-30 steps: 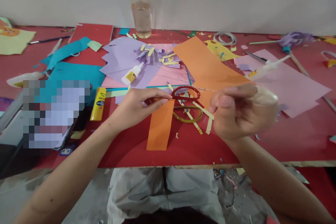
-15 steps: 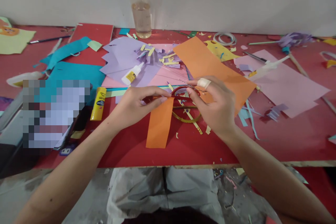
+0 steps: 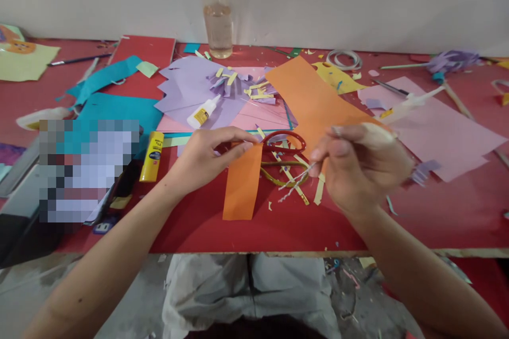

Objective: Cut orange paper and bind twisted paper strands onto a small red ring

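Observation:
My left hand [image 3: 214,151] pinches the top of an orange paper strip [image 3: 242,185], which hangs down over the red table. Raised to the right of it, my right hand [image 3: 353,169] is closed on a thin whitish twisted wire [image 3: 294,185], its two ends pointing down and left. A pale wrap covers one finger of this hand. Between the hands lie scissors [image 3: 304,143] with one red and one olive handle loop; their blades are hidden. A pencil [image 3: 286,172] and pale paper scraps lie beneath the loops.
A yellow glue stick [image 3: 151,156] and a blurred-out phone-like device [image 3: 91,175] are at left. Behind are a small glue bottle [image 3: 203,111], purple paper [image 3: 183,82], a large orange sheet [image 3: 296,82] and a bottle of liquid [image 3: 219,29]. Pink paper [image 3: 441,137] lies right.
My right hand has moved right and toward me, away from the scissors' handles, with the twisted wire now hanging from its fingers. The left hand stays on the orange strip.

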### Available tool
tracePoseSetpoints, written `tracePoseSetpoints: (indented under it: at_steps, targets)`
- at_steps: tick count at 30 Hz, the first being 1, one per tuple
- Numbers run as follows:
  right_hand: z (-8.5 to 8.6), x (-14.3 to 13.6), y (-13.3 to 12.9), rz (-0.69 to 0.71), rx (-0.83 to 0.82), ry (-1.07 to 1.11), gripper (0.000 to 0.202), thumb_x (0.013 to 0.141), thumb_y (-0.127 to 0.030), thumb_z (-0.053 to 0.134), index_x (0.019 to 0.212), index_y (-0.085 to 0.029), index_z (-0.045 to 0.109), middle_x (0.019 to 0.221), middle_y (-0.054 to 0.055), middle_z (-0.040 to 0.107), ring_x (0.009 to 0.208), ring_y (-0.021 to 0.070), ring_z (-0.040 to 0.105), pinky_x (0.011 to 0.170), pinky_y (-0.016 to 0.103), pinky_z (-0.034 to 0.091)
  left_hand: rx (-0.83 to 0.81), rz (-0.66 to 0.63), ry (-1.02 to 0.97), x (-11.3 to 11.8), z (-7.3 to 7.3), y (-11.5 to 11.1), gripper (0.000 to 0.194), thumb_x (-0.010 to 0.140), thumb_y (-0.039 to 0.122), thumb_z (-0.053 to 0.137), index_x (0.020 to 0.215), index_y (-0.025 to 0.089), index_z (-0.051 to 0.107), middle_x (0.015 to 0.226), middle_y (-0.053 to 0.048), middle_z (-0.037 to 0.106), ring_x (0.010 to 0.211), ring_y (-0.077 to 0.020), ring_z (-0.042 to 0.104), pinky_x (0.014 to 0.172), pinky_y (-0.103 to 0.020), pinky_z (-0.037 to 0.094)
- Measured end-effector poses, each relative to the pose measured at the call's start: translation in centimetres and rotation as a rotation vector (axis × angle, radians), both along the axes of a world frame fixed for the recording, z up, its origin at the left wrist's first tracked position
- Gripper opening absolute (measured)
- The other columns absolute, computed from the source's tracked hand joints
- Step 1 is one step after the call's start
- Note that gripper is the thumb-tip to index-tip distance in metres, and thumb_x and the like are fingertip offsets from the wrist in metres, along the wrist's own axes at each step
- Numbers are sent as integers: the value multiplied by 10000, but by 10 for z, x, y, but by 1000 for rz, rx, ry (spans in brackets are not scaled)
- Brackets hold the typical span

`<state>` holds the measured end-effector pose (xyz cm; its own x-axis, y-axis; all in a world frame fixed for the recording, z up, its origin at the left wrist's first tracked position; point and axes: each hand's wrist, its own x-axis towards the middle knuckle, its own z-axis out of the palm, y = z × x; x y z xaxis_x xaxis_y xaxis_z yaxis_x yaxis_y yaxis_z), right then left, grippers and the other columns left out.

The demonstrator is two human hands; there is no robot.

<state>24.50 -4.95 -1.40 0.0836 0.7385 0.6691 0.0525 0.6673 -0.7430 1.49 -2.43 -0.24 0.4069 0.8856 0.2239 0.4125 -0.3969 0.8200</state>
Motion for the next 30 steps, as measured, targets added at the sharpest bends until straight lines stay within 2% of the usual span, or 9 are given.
tracePoseSetpoints:
  at_steps: [3, 5, 7, 13, 19, 24, 30]
  targets:
    - [5, -5, 1, 312, -471, 26, 154, 909, -217, 633, 1053, -250, 679, 658, -48, 643, 461, 67, 568, 418, 192, 448, -36, 6, -19, 1, 1, 0, 169, 904, 306, 632, 986, 217, 749, 955, -5, 756, 760, -101, 649, 622, -182, 465]
    - [9, -8, 2, 408, -707, -40, 219, 903, -238, 635, 1120, -214, 616, 636, -58, 632, 435, 55, 545, 419, 178, 429, -74, -3, -45, 2, 2, -1, 162, 901, 296, 637, 982, 215, 750, 959, -10, 758, 806, -115, 667, 669, -186, 489]
    - [12, -11, 3, 467, -829, -115, 302, 898, -249, 637, 1187, -194, 566, 647, -57, 637, 436, 50, 541, 433, 174, 425, -126, -28, -88, 3, 2, -1, 154, 895, 284, 645, 979, 210, 751, 976, -18, 759, 871, -131, 682, 753, -199, 514]
    - [6, -13, 3, 518, -841, -219, 329, 916, -286, 618, 1216, -175, 545, 705, -28, 647, 485, 57, 543, 472, 195, 432, -309, -102, -183, 2, -1, 1, 187, 892, 345, 646, 965, 217, 762, 1010, -46, 758, 968, -184, 698, 882, -281, 547]
    - [3, -13, 4, 521, -835, -267, 275, 921, -302, 606, 1153, -174, 534, 726, -23, 649, 478, 54, 520, 472, 202, 414, -406, -131, -213, 2, -3, 1, 298, 955, 429, 536, 1037, 248, 759, 1053, -45, 754, 1018, -185, 690, 908, -275, 540]
    - [1, -15, 3, 539, -821, -297, 194, 937, -329, 571, 1030, -171, 508, 688, -30, 628, 452, 46, 464, 462, 203, 400, -320, -145, -140, 4, -3, 1, 349, 973, 451, 488, 1068, 233, 744, 1094, -52, 741, 1061, -196, 673, 969, -300, 519]
    - [0, -16, 3, 506, -769, -313, 175, 945, -350, 569, 949, -176, 552, 709, -25, 618, 484, 47, 480, 476, 199, 403, -183, -197, -93, 7, -6, -1, 350, 1001, 418, 438, 1124, 222, 701, 1146, -63, 715, 1046, -180, 662, 957, -287, 509]
